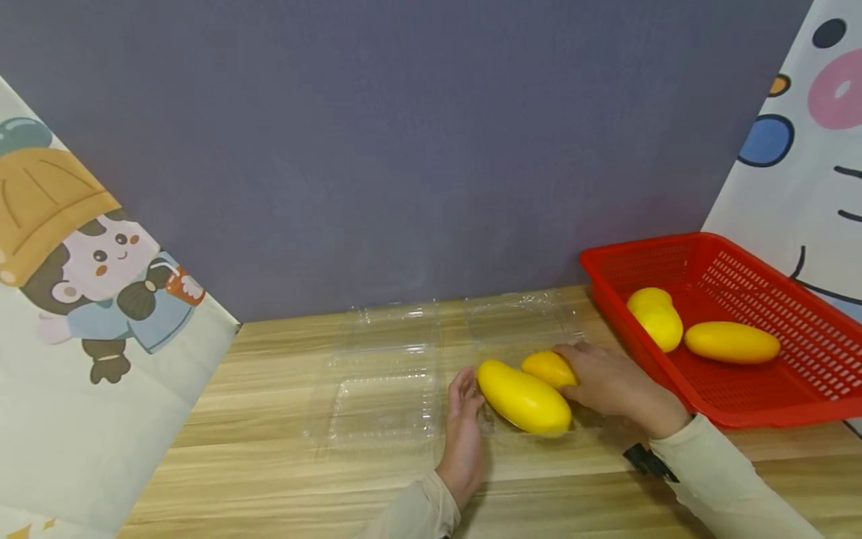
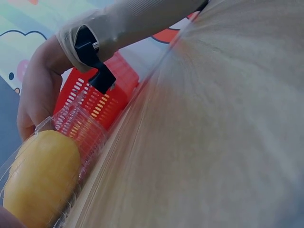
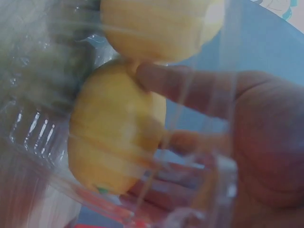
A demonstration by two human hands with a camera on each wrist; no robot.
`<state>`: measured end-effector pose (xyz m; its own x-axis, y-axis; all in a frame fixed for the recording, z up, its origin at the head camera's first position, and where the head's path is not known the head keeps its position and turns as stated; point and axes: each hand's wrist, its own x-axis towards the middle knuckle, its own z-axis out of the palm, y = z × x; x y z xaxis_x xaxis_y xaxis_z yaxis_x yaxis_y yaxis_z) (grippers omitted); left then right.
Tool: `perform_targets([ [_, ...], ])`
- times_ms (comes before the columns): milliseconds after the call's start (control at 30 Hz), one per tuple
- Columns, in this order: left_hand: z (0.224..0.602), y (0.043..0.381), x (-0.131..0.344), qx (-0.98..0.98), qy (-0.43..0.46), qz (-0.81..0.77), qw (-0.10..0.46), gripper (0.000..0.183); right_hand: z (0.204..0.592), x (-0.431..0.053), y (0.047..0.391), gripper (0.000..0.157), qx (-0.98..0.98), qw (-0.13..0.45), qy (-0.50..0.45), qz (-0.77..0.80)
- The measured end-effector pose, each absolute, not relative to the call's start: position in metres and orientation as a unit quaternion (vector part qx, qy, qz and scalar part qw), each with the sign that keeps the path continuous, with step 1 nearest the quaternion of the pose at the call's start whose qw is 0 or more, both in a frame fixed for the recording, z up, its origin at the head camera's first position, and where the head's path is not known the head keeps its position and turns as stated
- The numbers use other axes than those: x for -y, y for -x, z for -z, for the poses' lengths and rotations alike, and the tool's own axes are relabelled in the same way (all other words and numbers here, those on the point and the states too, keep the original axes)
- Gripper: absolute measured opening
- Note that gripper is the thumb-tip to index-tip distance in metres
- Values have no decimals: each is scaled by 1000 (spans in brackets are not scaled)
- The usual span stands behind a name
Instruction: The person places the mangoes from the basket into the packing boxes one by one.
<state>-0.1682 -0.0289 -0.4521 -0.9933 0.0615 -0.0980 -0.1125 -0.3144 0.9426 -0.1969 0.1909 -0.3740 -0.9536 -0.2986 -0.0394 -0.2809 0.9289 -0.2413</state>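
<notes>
A clear plastic clamshell box [image 1: 518, 318] lies with its lid folded back, and two yellow mangoes are in its near half. The larger mango [image 1: 525, 400] is at the front left; the smaller mango [image 1: 547, 368] sits behind it to the right. My right hand [image 1: 595, 378] holds the smaller one, thumb and fingers around its right side, seen through clear plastic in the right wrist view [image 3: 116, 128]. At the box's left side, my left hand [image 1: 463, 434] rests with loosely extended fingers close beside the larger mango.
Another clear clamshell box [image 1: 384, 404] lies spread on the wooden table to the left. A red plastic basket [image 1: 774, 418] stands at the right, with a rounded yellow mango [image 1: 656, 322] and a longer one [image 1: 732, 343] inside. A grey wall [image 1: 404, 150] closes off the back.
</notes>
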Motion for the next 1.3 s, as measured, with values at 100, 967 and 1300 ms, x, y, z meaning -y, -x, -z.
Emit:
perform_targets([
  [100,452,168,28,-581,26,-812,52,57,370,-194,197,64,-980,40,151,124],
  [967,447,166,28,-592,38,-803,58,57,361,-188,188,58,-981,7,150,118],
  [1300,441,169,34,-606,22,-794,51,57,360,-177,182,56,-976,22,169,138],
])
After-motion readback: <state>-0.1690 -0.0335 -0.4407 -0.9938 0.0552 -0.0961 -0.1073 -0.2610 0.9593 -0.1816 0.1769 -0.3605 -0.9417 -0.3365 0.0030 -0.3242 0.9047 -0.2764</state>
